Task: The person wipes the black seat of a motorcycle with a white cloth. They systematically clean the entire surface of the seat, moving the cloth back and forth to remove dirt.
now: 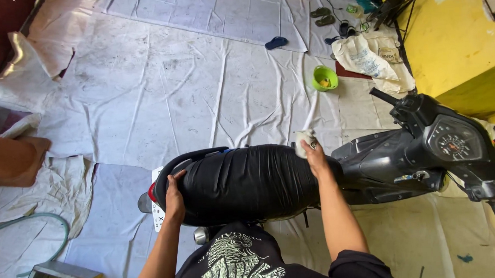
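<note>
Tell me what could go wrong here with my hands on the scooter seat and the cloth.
1. The black cover on the seat lies in wrinkles; wiping with the cloth in the right hand could bunch it further or drag it off line.
2. The left hand rests at the seat's rear edge beside the grab rail; fingers might get pinched there.
3. The floor sheet is loose and creased, so a foot could slip or catch on it.

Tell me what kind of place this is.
Probably a home workshop or yard used for scooter work: a scooter stands on white sheets spread over the floor, with sandals lying by a yellow wall.
</note>
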